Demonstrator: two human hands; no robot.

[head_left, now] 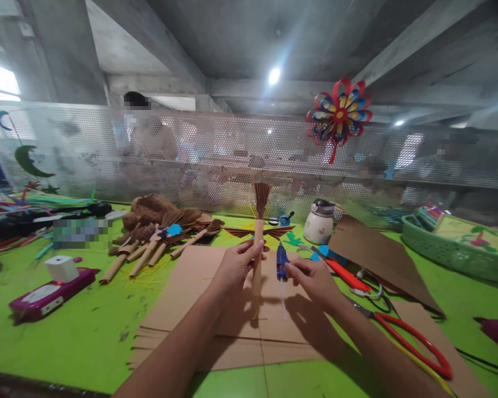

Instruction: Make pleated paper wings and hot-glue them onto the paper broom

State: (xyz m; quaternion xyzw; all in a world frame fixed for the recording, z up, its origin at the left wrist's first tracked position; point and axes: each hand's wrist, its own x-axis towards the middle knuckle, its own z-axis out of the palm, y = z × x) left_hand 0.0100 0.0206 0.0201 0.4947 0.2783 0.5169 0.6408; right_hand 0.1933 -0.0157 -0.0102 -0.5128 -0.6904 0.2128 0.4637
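Upright in the middle stands a brown paper figure [258,232], a rolled tube with a pleated fan on top and pleated wings to each side. My left hand [241,262] is closed around its tube. My right hand [309,276] grips a small blue glue gun [281,260] just right of the tube, its nozzle pointing up near the right wing and a clear glue stick hanging below. Under both hands lies a stack of brown paper sheets [182,309]. A thin yellow string runs down from the figure over the paper.
Rolled paper pieces [149,249] lie left, behind a purple power strip [53,293] with a white plug. Right are red-handled scissors [415,342], a white bottle [318,222], brown paper [377,260] and a green basket [456,254]. Behind a perforated screen [216,138] stands a person.
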